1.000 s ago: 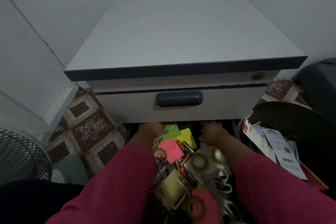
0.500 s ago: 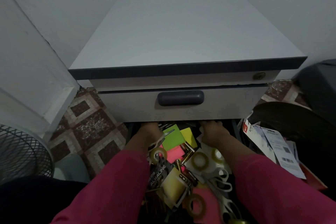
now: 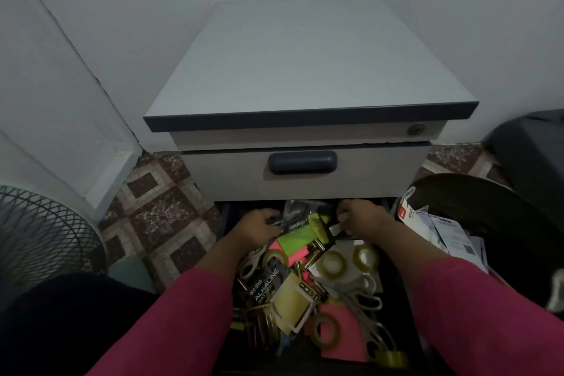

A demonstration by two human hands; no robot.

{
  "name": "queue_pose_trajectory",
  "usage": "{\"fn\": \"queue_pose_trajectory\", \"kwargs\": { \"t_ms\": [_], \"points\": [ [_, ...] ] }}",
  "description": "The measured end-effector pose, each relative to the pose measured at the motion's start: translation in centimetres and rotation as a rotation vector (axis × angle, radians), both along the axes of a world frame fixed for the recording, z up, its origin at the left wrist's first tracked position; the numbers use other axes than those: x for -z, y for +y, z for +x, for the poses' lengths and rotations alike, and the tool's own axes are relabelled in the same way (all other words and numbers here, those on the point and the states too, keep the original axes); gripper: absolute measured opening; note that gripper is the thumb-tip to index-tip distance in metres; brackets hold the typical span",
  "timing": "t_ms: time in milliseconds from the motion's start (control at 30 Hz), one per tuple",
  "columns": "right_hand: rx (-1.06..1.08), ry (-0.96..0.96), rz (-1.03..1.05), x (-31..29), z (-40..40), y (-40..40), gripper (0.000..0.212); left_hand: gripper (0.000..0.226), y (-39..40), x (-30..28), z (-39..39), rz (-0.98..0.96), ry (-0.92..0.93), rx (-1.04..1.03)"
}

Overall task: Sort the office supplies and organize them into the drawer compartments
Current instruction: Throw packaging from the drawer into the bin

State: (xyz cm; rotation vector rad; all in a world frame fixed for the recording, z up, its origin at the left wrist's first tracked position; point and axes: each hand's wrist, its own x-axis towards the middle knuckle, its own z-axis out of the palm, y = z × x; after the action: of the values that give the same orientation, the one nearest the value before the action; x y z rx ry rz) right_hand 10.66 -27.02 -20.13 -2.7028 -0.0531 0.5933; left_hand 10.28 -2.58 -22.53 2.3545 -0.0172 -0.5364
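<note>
Both hands reach into the open lower drawer (image 3: 224,223) under the closed upper drawer front (image 3: 302,174) — the left hand (image 3: 254,227) grips a dark foil packet (image 3: 294,217), the right hand (image 3: 361,218) pinches a small white piece (image 3: 335,228). Tape rolls (image 3: 332,262), scissors (image 3: 363,299) and sticky notes (image 3: 300,235) crowd around.

Single view only, head-worn, wide-angle. Looks forward and steeply down from above and in front of a grey drawer cabinet (image 3: 308,70). Sits close over the open lower drawer (image 3: 406,314), which fills bottom centre. Cabinet top recedes toward a wall corner at upper frame. Both sleeves (image 3: 189,323) enter from the bottom edge; left hand (image 3: 256,227) and right hand (image 3: 361,218) lie near centre, just under the closed upper drawer front (image 3: 305,175). Patterned floor (image 3: 158,223) visible at left, fan grille (image 3: 39,241) at left edge. Straight edges bowed toward the borders. No second view to share coverage.
</note>
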Motion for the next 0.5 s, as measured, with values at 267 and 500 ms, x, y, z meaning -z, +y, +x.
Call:
{"fn": "queue_pose_trajectory", "kwargs": {
  "t_ms": [267,500],
  "points": [
    [-0.227,0.206,0.053,-0.8,-3.5,0.0,0.021,0.03,-0.8,-1.6,-2.7,-0.007,0.121,0.134],
    [0.195,0.081,0.388,0.8,-6.9,-1.2,0.015,0.026,-1.6,-1.2,-5.2,-0.076,0.055,0.072]
  ]
}}
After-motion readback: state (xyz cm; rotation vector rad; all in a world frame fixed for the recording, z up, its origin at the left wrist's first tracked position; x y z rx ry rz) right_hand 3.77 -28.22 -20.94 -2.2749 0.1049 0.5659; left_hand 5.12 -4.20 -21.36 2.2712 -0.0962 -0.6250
